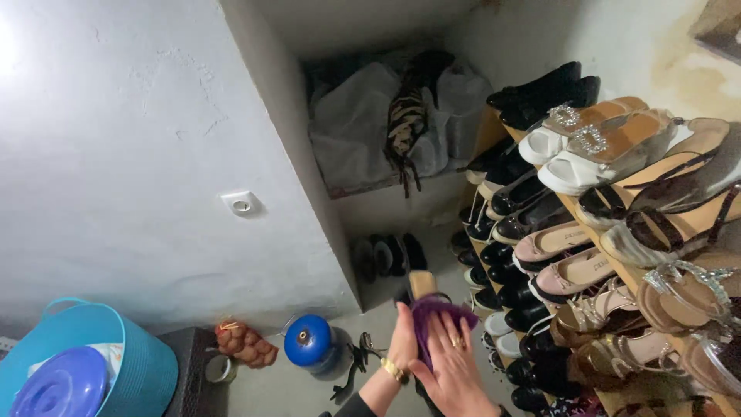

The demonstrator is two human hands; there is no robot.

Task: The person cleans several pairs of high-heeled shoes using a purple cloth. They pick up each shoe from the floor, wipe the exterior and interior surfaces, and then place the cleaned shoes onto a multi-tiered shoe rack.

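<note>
Hands meet low in the frame beside the shoe rack: your left hand (gold bracelet at the wrist) grips a tan-soled shoe from behind, fingers curled shut around it. Your right hand lies flat, fingers spread, pressing a purple cloth against that shoe. A blue gas canister stands on the floor to the left.

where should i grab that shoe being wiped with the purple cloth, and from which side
Judging by its pose, grip the shoe low on its body, from the left, where the left hand already sits. It stands on end with its tan sole tip up, and the right hand presses the purple cloth on its right face, so the left side and lower part stay free. The lower end is hidden.
</note>
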